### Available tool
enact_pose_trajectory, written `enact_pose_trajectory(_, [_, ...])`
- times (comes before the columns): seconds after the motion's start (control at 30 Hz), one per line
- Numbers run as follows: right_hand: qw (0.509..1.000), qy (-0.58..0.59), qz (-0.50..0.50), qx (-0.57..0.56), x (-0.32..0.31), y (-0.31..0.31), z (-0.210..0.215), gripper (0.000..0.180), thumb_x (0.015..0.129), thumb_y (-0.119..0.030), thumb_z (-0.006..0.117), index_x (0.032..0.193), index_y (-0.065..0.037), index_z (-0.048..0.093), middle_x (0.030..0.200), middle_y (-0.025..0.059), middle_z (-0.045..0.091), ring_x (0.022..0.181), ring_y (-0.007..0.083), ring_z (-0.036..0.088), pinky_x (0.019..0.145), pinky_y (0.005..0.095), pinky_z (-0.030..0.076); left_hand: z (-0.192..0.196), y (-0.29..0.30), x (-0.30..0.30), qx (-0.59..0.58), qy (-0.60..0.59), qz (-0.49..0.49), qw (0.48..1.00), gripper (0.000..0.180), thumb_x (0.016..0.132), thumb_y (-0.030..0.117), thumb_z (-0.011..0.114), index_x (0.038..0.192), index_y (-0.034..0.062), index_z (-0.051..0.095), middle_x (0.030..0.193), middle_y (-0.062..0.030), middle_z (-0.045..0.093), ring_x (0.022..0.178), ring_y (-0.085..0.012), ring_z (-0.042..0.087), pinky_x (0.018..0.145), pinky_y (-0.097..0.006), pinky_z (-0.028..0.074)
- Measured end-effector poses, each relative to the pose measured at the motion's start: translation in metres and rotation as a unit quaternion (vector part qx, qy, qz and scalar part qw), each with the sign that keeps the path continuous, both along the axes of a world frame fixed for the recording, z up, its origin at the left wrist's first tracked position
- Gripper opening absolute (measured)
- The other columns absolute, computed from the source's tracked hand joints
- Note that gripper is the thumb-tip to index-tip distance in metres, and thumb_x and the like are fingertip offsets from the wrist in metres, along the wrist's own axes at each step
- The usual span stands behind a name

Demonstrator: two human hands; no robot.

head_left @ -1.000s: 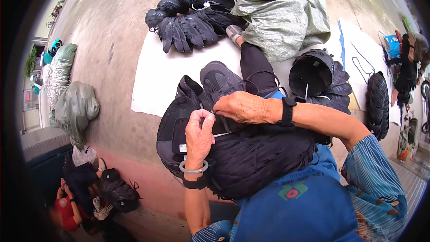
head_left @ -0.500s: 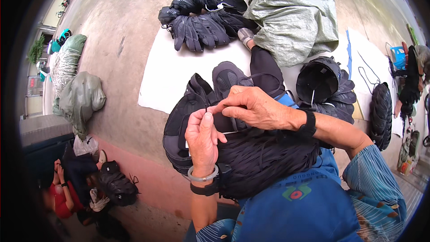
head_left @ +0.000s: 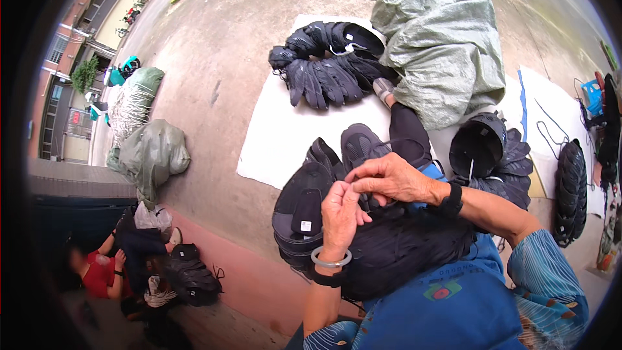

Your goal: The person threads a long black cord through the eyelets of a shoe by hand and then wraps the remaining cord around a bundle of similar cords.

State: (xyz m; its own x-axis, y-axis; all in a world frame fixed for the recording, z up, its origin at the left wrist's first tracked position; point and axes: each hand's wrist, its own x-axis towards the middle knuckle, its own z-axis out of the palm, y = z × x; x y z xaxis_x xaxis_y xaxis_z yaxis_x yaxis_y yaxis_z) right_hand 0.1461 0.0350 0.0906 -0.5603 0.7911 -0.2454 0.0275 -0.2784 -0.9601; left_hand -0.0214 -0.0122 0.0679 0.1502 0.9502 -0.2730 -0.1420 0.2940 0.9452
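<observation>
My left hand (head_left: pixel 340 217) and my right hand (head_left: pixel 396 183) meet fingertip to fingertip above my lap, both pinched closed. A thin dark lace end showed at the left fingertips a moment ago; now the fingers hide most of it, and what the right pinch holds I cannot make out. Under my hands a thick bundle of black shoelaces (head_left: pixel 408 240) lies across my lap. Just left of it rests a black shoe upper (head_left: pixel 295 201) with a white label inside. Beyond my fingers is another dark mesh shoe upper (head_left: pixel 359 146) with a loose lace loop beside it.
Nested black shoe uppers (head_left: pixel 324 81) lie on a white sheet (head_left: pixel 265 149) ahead, beside a large grey-green woven sack (head_left: pixel 440 52). More uppers (head_left: pixel 479 146) stand at the right. A person in red (head_left: pixel 100 275) sits at the lower left near a black shoe bundle (head_left: pixel 192 275).
The view has shifted, so the scene sits lower and further right. My hands stay together, with the right fingers now closer over the left fingertips.
</observation>
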Motion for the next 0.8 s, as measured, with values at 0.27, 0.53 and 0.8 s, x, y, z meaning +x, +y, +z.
enact_pose_trajectory(0.27, [0.979,-0.032,-0.048,0.195,0.005,0.0,-0.002,0.023,0.093,-0.02,0.059,0.094,0.002,0.064,0.083,0.006,0.055,0.053,0.0098,0.055,0.047,0.024,0.044,0.002,-0.005,0.013,0.026,-0.01,-0.048,0.998,0.026,0.099,0.026,0.047,0.106,0.0007,0.047,0.071,-0.0029,0.052,0.049,-0.0061,0.048,0.048,-0.022,0.048])
enact_pose_trajectory(0.53, [0.997,0.074,-0.033,-0.004,0.021,0.005,0.038,0.025,0.098,-0.023,0.048,0.093,-0.002,0.06,0.069,-0.0003,0.057,0.052,0.0048,0.053,0.046,0.019,0.043,0.016,-0.007,0.015,0.046,0.055,-0.088,0.994,0.029,0.099,0.027,0.049,0.108,0.0,0.055,0.075,-0.0019,0.054,0.054,-0.0055,0.049,0.05,-0.02,0.045])
enact_pose_trajectory(0.8, [0.992,0.062,-0.01,0.113,0.057,-0.026,0.107,0.027,0.099,-0.024,0.049,0.089,-0.002,0.06,0.065,-0.0022,0.049,0.055,0.0036,0.042,0.049,0.0198,0.035,0.064,-0.025,0.032,0.238,0.102,-0.173,0.95,0.023,0.098,0.021,0.05,0.104,0.0004,0.06,0.076,-0.001,0.055,0.058,-0.0056,0.049,0.053,-0.02,0.042])
